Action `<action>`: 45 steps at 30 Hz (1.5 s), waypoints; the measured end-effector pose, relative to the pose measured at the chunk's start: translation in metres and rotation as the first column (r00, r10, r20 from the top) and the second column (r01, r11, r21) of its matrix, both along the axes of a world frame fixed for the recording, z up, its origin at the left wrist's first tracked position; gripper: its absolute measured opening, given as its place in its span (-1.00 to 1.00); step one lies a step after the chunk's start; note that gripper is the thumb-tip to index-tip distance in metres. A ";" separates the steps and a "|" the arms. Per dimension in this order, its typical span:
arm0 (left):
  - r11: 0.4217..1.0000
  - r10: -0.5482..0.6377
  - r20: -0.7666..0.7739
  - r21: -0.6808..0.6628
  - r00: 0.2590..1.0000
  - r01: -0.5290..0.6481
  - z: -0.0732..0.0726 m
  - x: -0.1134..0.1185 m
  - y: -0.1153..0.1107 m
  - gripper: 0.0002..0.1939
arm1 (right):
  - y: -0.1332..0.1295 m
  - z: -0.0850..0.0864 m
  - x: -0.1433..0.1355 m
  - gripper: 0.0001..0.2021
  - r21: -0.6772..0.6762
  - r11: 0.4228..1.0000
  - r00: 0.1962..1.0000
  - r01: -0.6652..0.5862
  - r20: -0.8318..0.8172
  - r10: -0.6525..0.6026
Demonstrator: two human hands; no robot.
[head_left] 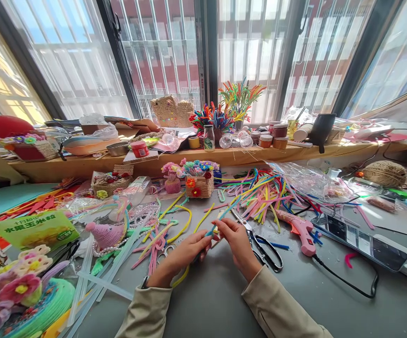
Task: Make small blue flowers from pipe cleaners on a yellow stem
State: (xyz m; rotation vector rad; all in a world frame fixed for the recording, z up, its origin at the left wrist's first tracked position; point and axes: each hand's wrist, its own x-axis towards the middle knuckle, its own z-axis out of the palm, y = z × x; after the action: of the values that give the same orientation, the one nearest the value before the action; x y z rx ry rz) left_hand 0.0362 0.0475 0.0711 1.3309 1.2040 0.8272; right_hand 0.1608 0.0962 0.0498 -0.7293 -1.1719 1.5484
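Over the grey table, my left hand [193,248] is closed with its fingers pinched around a light blue pipe cleaner [229,210]. My right hand [234,238] pinches the same pipe cleaner just beside it, and the strand slants up and right past the fingertips. Black-handled scissors [265,251] lie right of my right hand, partly hidden by it. A yellow pipe cleaner [203,218] rests beyond my left hand. Behind both hands is a loose heap of coloured pipe cleaners [260,197].
A pink hot glue gun [304,234] with a black cord and a phone [360,241] lie at the right. Glue sticks [105,285] and a crocheted pink piece [105,234] are at the left. A small flower basket [199,184] stands at the back, below the cluttered windowsill [175,157].
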 end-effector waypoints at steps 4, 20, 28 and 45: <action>0.994 0.092 -0.129 0.077 0.987 -0.082 -0.004 -0.001 0.006 -0.67 | 0.003 -0.001 0.001 -0.78 -0.057 0.996 0.997 0.062 -0.032 -0.064; 0.972 0.164 -0.131 0.192 0.978 -0.138 -0.005 -0.003 0.011 -0.67 | 0.004 -0.004 0.000 -0.77 0.032 0.987 0.986 0.160 0.046 -0.162; 0.954 0.204 -0.133 0.250 0.970 -0.166 0.007 0.002 0.006 -0.65 | 0.000 -0.003 -0.003 -0.76 0.026 0.998 0.992 0.050 0.117 -0.052; 0.912 0.398 0.053 0.086 0.916 -0.401 0.006 -0.003 0.007 -0.73 | 0.001 -0.007 -0.004 -0.74 -0.015 0.996 0.991 0.093 0.094 -0.092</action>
State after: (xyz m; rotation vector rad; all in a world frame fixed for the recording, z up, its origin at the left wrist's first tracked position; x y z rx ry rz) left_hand 0.0335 0.0541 0.0771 1.1530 1.4500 1.2082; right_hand 0.1572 0.0968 0.0428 -0.8645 -1.1761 1.4634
